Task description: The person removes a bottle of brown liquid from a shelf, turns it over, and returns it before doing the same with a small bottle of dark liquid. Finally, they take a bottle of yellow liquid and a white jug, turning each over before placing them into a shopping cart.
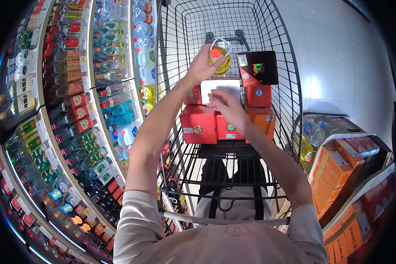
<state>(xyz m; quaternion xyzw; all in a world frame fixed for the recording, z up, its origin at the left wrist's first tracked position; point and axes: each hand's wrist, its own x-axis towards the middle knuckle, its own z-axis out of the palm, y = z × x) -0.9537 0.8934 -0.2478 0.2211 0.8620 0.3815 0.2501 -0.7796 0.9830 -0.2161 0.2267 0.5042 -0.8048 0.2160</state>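
Inside the wire shopping cart, my left hand is closed round the neck of a jug of yellow liquid with a red cap and a white loop handle. My right hand is open, its fingers loosely bent at the front edge of a white-topped box. Below that hand are a large red box with a round gold emblem and a smaller red box with a green emblem. To the right, a black-and-red box lies on another red box, behind an orange box.
Shelves of bottles line the left side, close to the cart. Stacked orange boxes and a few bottles stand on the right. A pale tiled floor stretches beyond the cart, whose handlebar is near my body.
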